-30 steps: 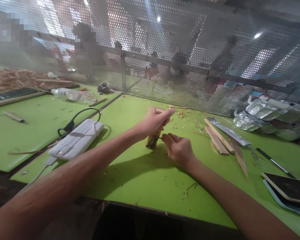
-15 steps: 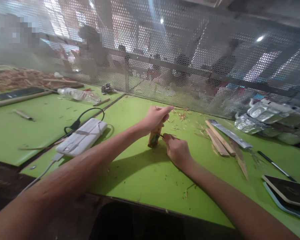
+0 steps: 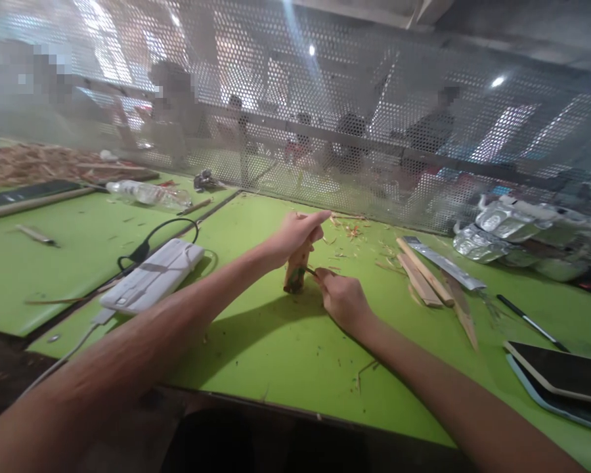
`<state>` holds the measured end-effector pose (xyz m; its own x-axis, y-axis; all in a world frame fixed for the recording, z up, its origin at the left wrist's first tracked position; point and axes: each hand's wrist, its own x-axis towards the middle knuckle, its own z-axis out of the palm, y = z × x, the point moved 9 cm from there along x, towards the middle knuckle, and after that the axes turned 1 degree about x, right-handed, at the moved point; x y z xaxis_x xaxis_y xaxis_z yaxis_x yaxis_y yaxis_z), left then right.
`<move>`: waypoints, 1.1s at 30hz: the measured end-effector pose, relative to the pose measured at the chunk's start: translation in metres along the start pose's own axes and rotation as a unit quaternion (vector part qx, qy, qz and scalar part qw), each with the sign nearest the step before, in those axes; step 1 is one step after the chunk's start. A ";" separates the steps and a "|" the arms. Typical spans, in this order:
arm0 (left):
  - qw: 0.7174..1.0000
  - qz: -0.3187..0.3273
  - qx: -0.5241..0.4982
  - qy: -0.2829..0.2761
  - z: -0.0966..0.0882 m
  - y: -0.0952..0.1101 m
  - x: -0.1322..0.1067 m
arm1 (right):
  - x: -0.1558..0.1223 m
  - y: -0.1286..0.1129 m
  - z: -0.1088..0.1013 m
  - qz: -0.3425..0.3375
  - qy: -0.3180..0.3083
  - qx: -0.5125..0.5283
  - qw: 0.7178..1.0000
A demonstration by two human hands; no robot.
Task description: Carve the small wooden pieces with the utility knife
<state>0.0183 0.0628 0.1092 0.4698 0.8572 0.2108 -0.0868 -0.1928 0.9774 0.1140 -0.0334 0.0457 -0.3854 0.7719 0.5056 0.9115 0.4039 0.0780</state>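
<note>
My left hand (image 3: 298, 235) is closed around the upper part of a small wooden block (image 3: 294, 274), which stands nearly upright on the green table (image 3: 276, 355). Its lower part shows a dark green patch. My right hand (image 3: 343, 299) is closed on a thin dark stick-like tool (image 3: 310, 270); its tip points at the block's right side near the patch. The fingers cover most of the tool, so its kind cannot be made out. Whether the tip touches the wood is unclear.
A white power bank (image 3: 152, 276) with cables lies left. To the right are wooden strips (image 3: 419, 279), a metal ruler-like strip (image 3: 446, 263), a pen (image 3: 532, 322) and a phone (image 3: 561, 371). Behind stands a perforated screen (image 3: 320, 157); wrapped silvery bundles (image 3: 512, 226) lie by it.
The whole view has shifted slightly, so things appear a little further left. Both hands keep nearly the same pose at the wooden block.
</note>
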 end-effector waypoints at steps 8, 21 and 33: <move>1.000 0.001 -0.007 -0.007 -0.003 -0.004 0.003 | -0.001 0.004 0.005 0.011 -0.027 -0.001 1.000; 0.999 0.003 0.000 -0.041 0.007 0.009 -0.008 | -0.004 0.006 0.001 0.000 -0.047 0.022 0.999; 0.998 0.027 -0.001 -0.059 0.008 0.001 -0.005 | -0.001 0.005 -0.010 -0.012 0.054 0.133 0.990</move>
<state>0.0233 0.0544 0.1092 0.5641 0.7835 0.2607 -0.1172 -0.2365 0.9645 0.1208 -0.0373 0.0545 -0.3754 0.7093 0.5966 0.8265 0.5475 -0.1308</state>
